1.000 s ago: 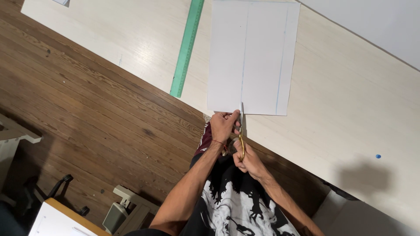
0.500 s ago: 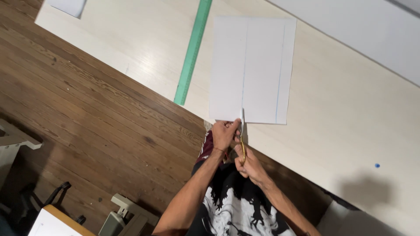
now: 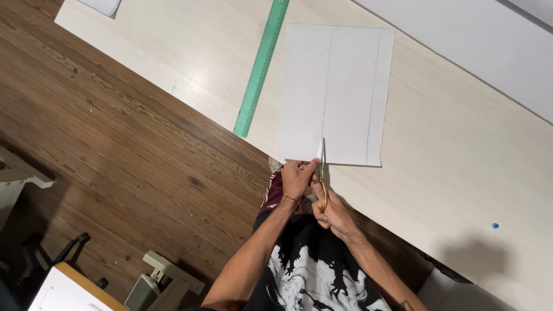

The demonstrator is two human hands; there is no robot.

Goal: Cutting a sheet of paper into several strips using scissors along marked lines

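Green ruler [image 3: 260,68] lies left of paper sheet [image 3: 335,95]; bare tabletop [image 3: 461,150] right gives room

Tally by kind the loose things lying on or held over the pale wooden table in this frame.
White paper sheet with two ruled pencil lines: 1
Long green plastic ruler: 1
Yellow-handled scissors, in the right hand, with the left hand at the sheet's edge: 1
Small blue dot-like item: 1
White sheet at the table's far corner: 1
Total: 5

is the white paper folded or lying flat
Flat: the white paper lies spread on the table, with the scissors at its near edge.
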